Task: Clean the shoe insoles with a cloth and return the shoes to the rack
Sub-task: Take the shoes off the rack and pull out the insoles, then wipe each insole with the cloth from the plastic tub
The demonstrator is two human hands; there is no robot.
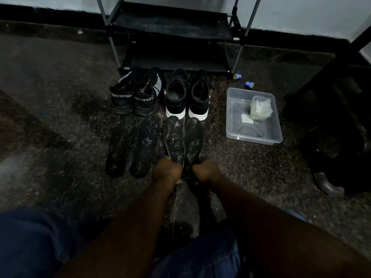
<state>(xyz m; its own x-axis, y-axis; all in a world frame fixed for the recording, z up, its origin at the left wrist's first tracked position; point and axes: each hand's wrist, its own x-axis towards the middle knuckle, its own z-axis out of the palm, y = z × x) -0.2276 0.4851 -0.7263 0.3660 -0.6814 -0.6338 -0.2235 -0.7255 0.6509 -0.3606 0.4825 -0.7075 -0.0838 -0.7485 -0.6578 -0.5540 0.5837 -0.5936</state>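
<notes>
Our left hand [166, 172] pinches the left insole [173, 137], our right hand [204, 171] the right insole [194, 137], fingers curled on near ends; both long axes run toward the white-soled shoes [186, 97] just beyond.

rack [170, 25]: top cut off | insoles [173, 137]: heels hidden under left hand [165, 171], right hand [204, 170]

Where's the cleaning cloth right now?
In the head view, the pale crumpled cloth lies in the far right corner of the clear plastic tub, on the floor just right of the white-soled shoes.
</notes>
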